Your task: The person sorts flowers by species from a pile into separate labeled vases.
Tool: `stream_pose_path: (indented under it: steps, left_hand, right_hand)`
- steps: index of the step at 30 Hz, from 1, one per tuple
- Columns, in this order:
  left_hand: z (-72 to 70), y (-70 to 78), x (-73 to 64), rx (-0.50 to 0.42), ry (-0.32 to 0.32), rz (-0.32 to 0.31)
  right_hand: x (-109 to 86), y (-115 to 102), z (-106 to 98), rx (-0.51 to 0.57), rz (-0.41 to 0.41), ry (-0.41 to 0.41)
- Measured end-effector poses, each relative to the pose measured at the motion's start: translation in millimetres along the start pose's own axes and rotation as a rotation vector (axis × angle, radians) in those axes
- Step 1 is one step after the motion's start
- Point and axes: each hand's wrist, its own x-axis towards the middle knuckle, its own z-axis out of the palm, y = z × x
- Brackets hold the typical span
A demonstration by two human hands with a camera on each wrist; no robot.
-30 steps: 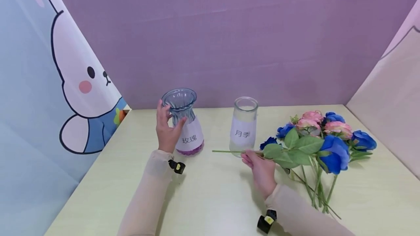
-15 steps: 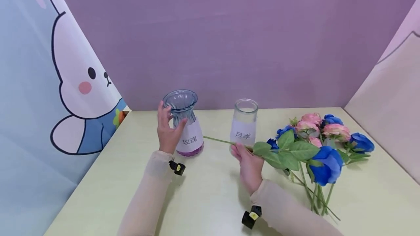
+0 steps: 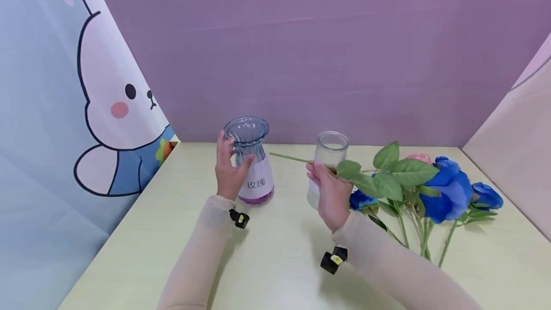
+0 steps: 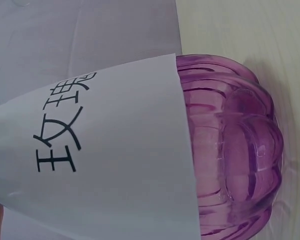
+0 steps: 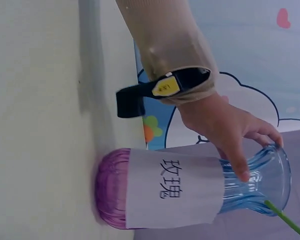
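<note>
My left hand (image 3: pixel 232 169) holds a glass vase (image 3: pixel 257 169) by its flared blue neck, thumb in front and fingers at the rim. The vase stands upright, with a purple ribbed base (image 4: pixel 235 150) and a white paper label (image 5: pixel 175 190). My right hand (image 3: pixel 332 195) pinches the stem of an artificial blue rose (image 3: pixel 447 190) with green leaves. That stem is raised above the table, nearly level. Its bare end (image 3: pixel 284 156) points left, close to the held vase's neck. In the right wrist view the stem tip (image 5: pixel 270 205) overlaps the rim.
A clear glass vase (image 3: pixel 332 140) with a white label stands behind my right hand, partly hidden. More artificial flowers lie at the right: blue ones (image 3: pixel 486 196) and a pink one (image 3: pixel 419 158), partly covered by the held rose. A purple backdrop (image 3: pixel 310 61) rises behind the table.
My right hand has raised the blue rose and brought its stem end nearer the left vase's neck. My left hand keeps its hold on the vase. The head view has shifted slightly.
</note>
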Motion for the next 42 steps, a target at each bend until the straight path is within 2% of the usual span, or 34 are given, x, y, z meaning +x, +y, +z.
stream_pose_path:
  steps: [8, 13, 17, 29, 31, 38, 42]
  left_hand:
    - [4.2, 1.6, 1.0, -0.006, 0.003, 0.019]
    - [12.8, 4.3, -2.1, -0.013, -0.018, 0.001]
    - [15.5, 6.4, -5.6, -0.008, -0.014, -0.008]
    - [4.4, 4.2, -3.4, 0.001, 0.010, -0.015]
    - [2.9, 4.5, -3.8, 0.004, 0.012, -0.013]
    - [4.6, 5.0, -2.9, 0.000, -0.002, 0.003]
    - [4.2, 4.9, -3.0, -0.001, 0.000, 0.006]
  right_hand:
    - [12.5, -19, 6, -0.006, -0.017, -0.031]
    - [20.4, -31, -2, -0.103, -0.012, -0.021]
    - [25.7, -38, -4, -0.157, -0.027, -0.060]
    - [41.9, -45, 27, -0.116, -0.156, -0.230]
    - [43.8, -45, 31, -0.119, -0.155, -0.247]
    - [50.2, -49, 38, -0.229, -0.140, -0.260]
    - [54.5, -50, 45, -0.234, -0.103, -0.269]
